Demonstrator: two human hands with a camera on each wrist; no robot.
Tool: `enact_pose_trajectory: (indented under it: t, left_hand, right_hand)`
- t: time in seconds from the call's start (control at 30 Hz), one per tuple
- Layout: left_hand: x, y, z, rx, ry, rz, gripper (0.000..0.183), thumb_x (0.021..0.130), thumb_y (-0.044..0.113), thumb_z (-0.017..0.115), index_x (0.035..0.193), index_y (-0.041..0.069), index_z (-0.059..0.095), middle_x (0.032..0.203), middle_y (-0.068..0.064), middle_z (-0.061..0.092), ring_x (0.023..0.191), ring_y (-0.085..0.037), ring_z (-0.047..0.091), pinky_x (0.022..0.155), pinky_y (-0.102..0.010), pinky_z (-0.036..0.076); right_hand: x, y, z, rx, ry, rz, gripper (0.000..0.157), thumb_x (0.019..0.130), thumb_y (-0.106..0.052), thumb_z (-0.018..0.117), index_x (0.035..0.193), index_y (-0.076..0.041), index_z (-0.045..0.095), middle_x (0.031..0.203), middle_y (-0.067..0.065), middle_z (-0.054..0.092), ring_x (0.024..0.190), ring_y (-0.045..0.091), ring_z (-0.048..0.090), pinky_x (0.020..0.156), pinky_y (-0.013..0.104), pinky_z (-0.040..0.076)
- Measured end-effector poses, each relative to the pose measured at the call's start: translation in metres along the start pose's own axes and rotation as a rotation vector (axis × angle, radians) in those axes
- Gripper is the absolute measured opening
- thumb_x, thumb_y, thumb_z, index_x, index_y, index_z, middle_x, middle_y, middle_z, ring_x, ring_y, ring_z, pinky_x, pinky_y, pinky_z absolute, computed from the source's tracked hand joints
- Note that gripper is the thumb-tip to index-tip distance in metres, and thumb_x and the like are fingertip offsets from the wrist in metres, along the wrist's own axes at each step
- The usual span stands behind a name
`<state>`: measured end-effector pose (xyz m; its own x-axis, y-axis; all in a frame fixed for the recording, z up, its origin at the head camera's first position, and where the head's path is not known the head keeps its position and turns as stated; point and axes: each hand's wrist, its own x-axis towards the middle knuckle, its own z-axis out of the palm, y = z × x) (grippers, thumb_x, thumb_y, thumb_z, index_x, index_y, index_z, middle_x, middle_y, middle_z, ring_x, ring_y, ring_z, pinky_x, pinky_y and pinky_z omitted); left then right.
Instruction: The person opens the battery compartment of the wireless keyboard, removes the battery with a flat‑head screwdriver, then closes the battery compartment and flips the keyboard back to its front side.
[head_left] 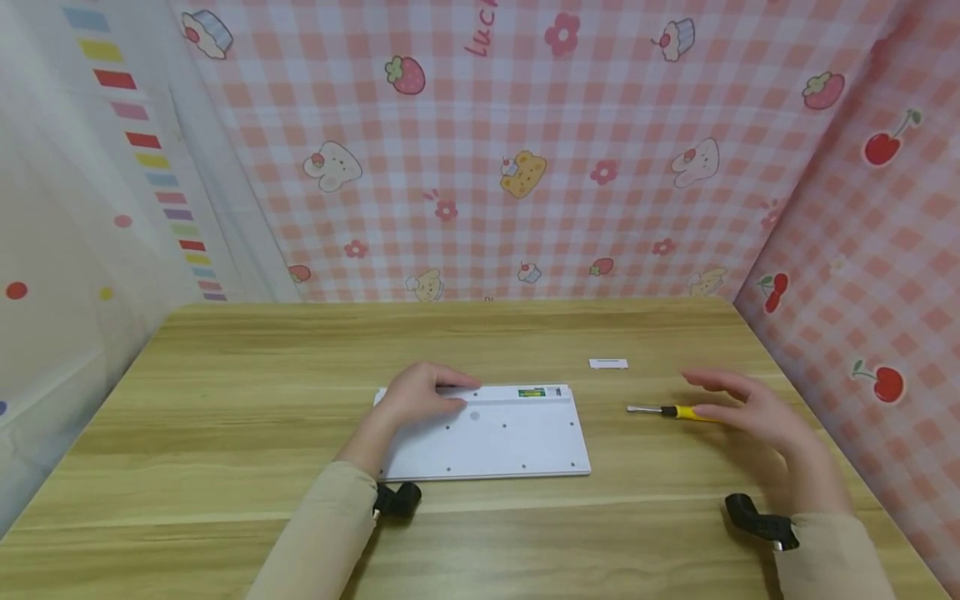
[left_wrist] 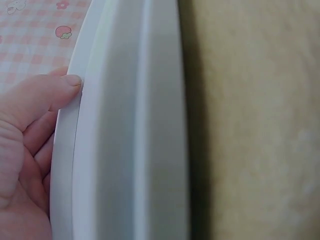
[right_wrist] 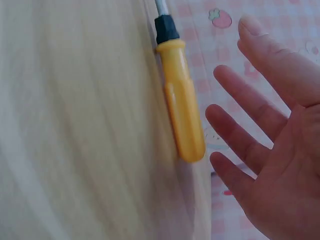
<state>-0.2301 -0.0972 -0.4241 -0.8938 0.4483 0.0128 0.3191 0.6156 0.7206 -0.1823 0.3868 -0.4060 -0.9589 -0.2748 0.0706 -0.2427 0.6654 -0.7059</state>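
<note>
A white keyboard (head_left: 495,446) lies underside up on the table, with small screw holes over its back. Near its far right corner an uncovered slot shows a green battery (head_left: 532,392). My left hand (head_left: 416,396) holds the far edge left of the middle, thumb (left_wrist: 72,80) on the back and fingers partly hidden beyond the edge. To the right lies a screwdriver (head_left: 675,411) with a yellow handle (right_wrist: 182,107). Just over that handle is my right hand (head_left: 757,412), its fingers spread and apart from it in the right wrist view.
A small white battery cover (head_left: 608,364) lies beyond the keyboard's far right corner. The wooden table (head_left: 225,400) meets a pink checked cloth (head_left: 480,225) at the back, with more cloth on both sides.
</note>
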Motion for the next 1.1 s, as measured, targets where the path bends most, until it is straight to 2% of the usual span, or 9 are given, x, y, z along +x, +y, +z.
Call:
enact_pose_trajectory:
  t: [0.13,0.37,0.6,0.83,1.0,1.1]
  left_hand:
    - [0.000,0.000,0.000,-0.003,0.002,0.000,0.029,0.086,0.011,0.077,0.113,0.022,0.077,0.117,0.004,0.071,0.117,-0.020,0.062,0.102,-0.041,0.045]
    - [0.000,0.000,0.001,-0.008,0.006,-0.003,0.029,0.086,0.010,0.077,0.113,0.021,0.077,0.117,0.004,0.071,0.116,-0.020,0.062,0.102,-0.041,0.045]
    - [0.000,0.000,0.001,-0.021,0.004,-0.029,0.029,0.086,0.010,0.077,0.112,0.023,0.077,0.117,0.004,0.071,0.116,-0.019,0.062,0.102,-0.040,0.045]
    - [0.000,0.000,0.001,-0.011,0.005,-0.027,0.029,0.086,0.011,0.077,0.113,0.023,0.077,0.117,0.004,0.071,0.117,-0.020,0.061,0.103,-0.040,0.044]
    - [-0.001,-0.001,0.001,-0.018,0.004,-0.031,0.030,0.086,0.011,0.076,0.113,0.023,0.077,0.118,0.004,0.070,0.117,-0.020,0.061,0.103,-0.041,0.045]
    - [0.000,-0.001,0.001,-0.022,0.002,-0.033,0.030,0.086,0.011,0.076,0.113,0.023,0.077,0.118,0.004,0.070,0.117,-0.020,0.061,0.103,-0.041,0.045]
  right_hand:
    - [-0.003,0.009,0.000,-0.008,-0.013,-0.017,0.050,0.092,-0.018,0.072,0.138,-0.004,0.058,0.136,0.007,0.058,0.115,-0.008,0.043,0.089,0.012,0.039]
    - [-0.002,0.022,0.003,0.040,-0.024,-0.107,0.049,0.087,-0.009,0.076,0.132,0.003,0.060,0.129,0.006,0.063,0.114,-0.014,0.046,0.092,0.006,0.036]
    - [-0.004,0.026,0.004,0.034,-0.030,-0.057,0.046,0.087,-0.011,0.077,0.128,0.003,0.063,0.125,0.008,0.063,0.109,-0.014,0.046,0.089,0.006,0.036]
    - [-0.004,0.030,0.007,0.034,-0.025,-0.105,0.040,0.087,-0.005,0.075,0.125,0.004,0.065,0.120,0.009,0.064,0.106,-0.008,0.051,0.088,0.007,0.038]
    - [-0.003,0.033,0.008,0.009,-0.010,-0.102,0.034,0.088,-0.006,0.075,0.120,0.002,0.068,0.116,0.010,0.064,0.102,-0.006,0.052,0.085,0.008,0.040]
    - [-0.003,0.035,0.008,0.001,0.004,-0.104,0.029,0.088,-0.003,0.074,0.115,0.005,0.069,0.111,0.010,0.064,0.099,-0.004,0.053,0.081,0.011,0.043]
